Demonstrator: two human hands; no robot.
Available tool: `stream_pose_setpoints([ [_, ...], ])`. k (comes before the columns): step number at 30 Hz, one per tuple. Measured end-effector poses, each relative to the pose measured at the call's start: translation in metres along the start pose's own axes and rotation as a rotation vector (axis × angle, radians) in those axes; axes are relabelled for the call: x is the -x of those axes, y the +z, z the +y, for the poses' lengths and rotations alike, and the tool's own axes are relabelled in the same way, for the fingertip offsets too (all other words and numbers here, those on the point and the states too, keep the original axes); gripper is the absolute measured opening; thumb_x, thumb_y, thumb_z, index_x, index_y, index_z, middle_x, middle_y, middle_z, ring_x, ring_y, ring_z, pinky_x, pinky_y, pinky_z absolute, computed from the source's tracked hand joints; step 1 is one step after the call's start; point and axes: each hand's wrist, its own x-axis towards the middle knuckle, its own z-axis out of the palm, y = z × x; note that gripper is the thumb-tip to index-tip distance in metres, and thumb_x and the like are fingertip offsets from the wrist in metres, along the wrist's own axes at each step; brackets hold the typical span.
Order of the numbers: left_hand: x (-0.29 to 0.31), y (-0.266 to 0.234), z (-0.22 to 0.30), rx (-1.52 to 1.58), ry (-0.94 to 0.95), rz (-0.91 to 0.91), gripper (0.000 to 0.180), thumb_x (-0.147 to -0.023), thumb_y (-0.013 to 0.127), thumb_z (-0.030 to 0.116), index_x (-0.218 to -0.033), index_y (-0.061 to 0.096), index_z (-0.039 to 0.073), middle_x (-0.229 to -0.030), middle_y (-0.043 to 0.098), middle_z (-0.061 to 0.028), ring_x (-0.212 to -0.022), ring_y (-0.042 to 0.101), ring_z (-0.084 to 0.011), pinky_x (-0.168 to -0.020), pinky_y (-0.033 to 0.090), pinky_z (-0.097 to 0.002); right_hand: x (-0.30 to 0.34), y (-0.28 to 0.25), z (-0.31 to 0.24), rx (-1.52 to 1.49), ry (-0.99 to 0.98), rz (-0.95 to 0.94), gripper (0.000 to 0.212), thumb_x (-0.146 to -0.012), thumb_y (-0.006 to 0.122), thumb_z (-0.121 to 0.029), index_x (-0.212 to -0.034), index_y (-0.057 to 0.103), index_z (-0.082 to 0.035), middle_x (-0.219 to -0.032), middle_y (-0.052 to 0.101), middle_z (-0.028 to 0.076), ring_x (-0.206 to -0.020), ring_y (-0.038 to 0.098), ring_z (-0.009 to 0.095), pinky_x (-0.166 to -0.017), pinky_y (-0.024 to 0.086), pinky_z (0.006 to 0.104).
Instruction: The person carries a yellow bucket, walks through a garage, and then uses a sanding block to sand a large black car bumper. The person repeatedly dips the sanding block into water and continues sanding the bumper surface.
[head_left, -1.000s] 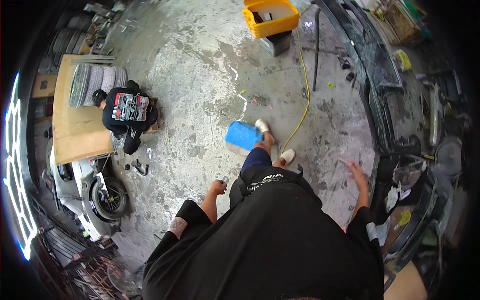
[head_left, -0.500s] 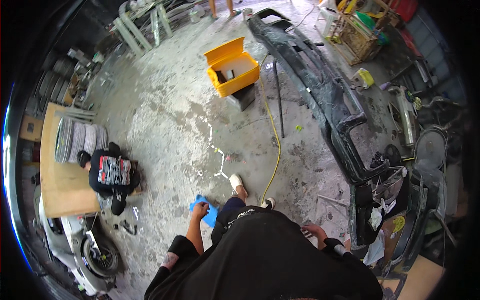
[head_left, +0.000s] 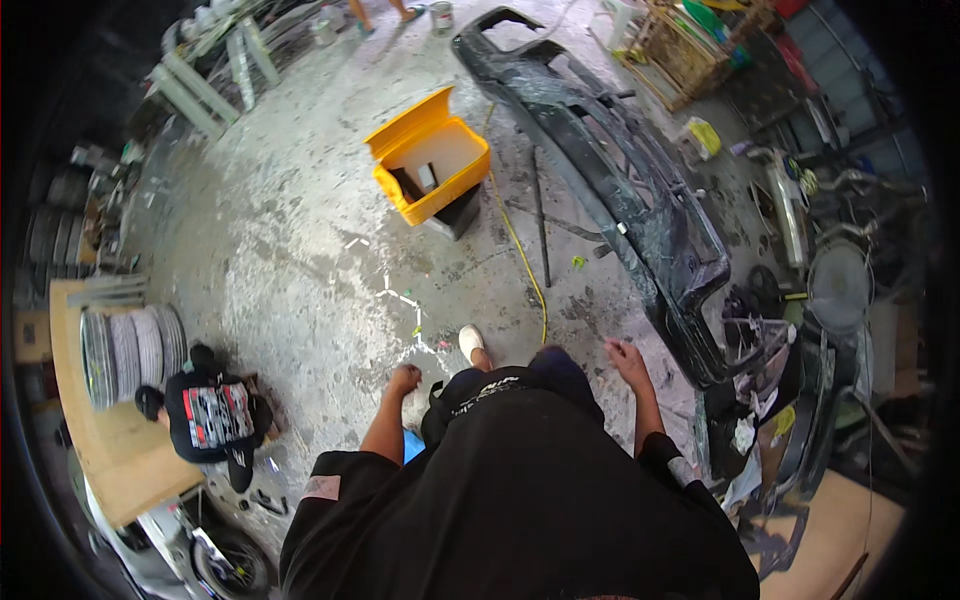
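My left hand (head_left: 405,380) hangs above the floor in front of my left hip. Its fingers are curled in, and nothing shows in them. Just behind it, a small part of a blue thing (head_left: 412,444) shows beside my left forearm; most of it is covered by my arm and shirt. My right hand (head_left: 627,361) is held out on the right with its fingers loosely stretched and nothing in it. The nearest large thing to it is a long dark car bumper (head_left: 590,180), apart from the hand.
Ahead, a yellow box with a raised lid (head_left: 440,210) rests on a dark block. A yellow cable (head_left: 517,240) runs along the floor. At left a person (head_left: 215,410) crouches beside tyres (head_left: 135,350) and a board (head_left: 75,380). Car parts (head_left: 830,290) crowd the right side.
I have moved ahead, with the crouching person now lower in view. My right hand has swung forward, and my left hand has moved up past the blue thing.
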Motion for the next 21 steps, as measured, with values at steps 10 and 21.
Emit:
stream_pose_setpoints([
  [10, -0.255, -0.207, 0.175, 0.04, 0.211, 0.128, 0.03, -0.094, 0.06, 0.025, -0.1, 0.075, 0.0, -0.075, 0.073, -0.0136, -0.065, 0.071, -0.0217, -0.062, 0.056, -0.0373, -0.262, -0.086, -0.215, 0.178, -0.464, 0.538, 0.048, -0.091, 0.078, -0.026, -0.13, 0.066, -0.001, -0.13, 0.067, 0.018, -0.126, 0.06, 0.035, -0.108, 0.045, 0.0419],
  [21, -0.385, -0.258, 0.267, 0.078, -0.059, 0.271, 0.034, -0.089, 0.067, 0.027, -0.112, 0.075, 0.004, -0.103, 0.074, -0.0263, -0.097, 0.072, -0.0421, -0.087, 0.057, -0.0479, -0.489, -0.103, -0.286, 0.635, -0.418, 0.418, 0.083, -0.088, 0.079, -0.047, -0.154, 0.046, -0.01, -0.15, 0.052, 0.023, -0.138, 0.05, 0.042, -0.115, 0.039, 0.0491],
])
